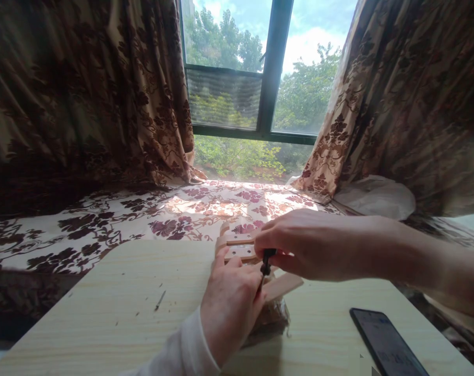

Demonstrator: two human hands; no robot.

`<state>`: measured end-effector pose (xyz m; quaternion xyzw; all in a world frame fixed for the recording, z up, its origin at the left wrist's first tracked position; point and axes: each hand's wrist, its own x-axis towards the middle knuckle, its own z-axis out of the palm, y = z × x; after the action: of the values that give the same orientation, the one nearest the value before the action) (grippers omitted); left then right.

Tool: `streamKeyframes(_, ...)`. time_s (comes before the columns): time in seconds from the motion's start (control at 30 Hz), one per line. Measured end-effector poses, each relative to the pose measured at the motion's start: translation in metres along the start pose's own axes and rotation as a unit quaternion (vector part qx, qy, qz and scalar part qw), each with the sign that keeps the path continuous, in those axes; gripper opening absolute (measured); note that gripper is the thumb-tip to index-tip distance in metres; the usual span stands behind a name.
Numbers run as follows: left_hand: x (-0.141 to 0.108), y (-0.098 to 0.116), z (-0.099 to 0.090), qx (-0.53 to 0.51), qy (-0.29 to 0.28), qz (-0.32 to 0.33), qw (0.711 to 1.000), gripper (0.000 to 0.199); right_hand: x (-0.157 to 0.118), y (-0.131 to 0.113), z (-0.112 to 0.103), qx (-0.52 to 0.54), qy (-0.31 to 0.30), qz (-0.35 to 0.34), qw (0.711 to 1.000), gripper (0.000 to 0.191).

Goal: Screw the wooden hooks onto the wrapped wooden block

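My left hand [235, 292] is closed around a small pale wooden piece [239, 253] with several dark dots, like screws or holes, on its slats. Above it, my right hand [289, 243] pinches a black-handled tool [267, 258] that looks like a small screwdriver. Its thin shaft points down beside my left thumb, and its tip is hidden. A flat wooden strip [284, 286] sticks out to the right from under my hands. Below the strip lies a brown bundle in shiny clear wrapping [274, 316], partly covered by my left hand.
On the pale wooden table [104, 324] lie a thin dark metal bit [160, 301] and several small crumbs at left. A phone [386, 339] rests at the right. Behind are a flowered cloth [174, 219], curtains [158, 104] and a window [276, 68].
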<state>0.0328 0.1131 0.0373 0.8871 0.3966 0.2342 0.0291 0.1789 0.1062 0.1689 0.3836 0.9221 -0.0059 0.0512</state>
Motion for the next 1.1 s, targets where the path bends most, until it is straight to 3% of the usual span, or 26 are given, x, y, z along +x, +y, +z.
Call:
streamKeyframes(0.23,0.0001,-0.0003,-0.0011,0.011,-0.002,0.003,1.0,0.012,-0.0018,0.0002,0.0024,-0.038,-0.004,0.041,0.998,0.017)
streamKeyframes(0.47,0.0,0.001,-0.002,0.012,-0.001,0.0,1.0,0.012,-0.0013,-0.0008,0.0047,0.003,-0.035,0.008,0.999,0.018)
streamKeyframes(0.67,-0.0001,0.0019,-0.0018,0.026,-0.001,-0.003,1.0,0.011,0.0003,-0.004,0.0035,-0.02,-0.02,0.035,0.999,0.016)
streamKeyframes(0.97,-0.0007,-0.0008,0.0005,0.025,0.007,0.001,1.0,0.01,0.003,-0.0029,0.0065,-0.034,-0.009,0.017,0.999,0.02)
streamKeyframes(1.1,-0.0015,-0.001,0.0016,0.009,0.012,0.012,1.0,0.01,0.0004,-0.005,0.0036,-0.019,0.001,0.021,1.0,0.01)
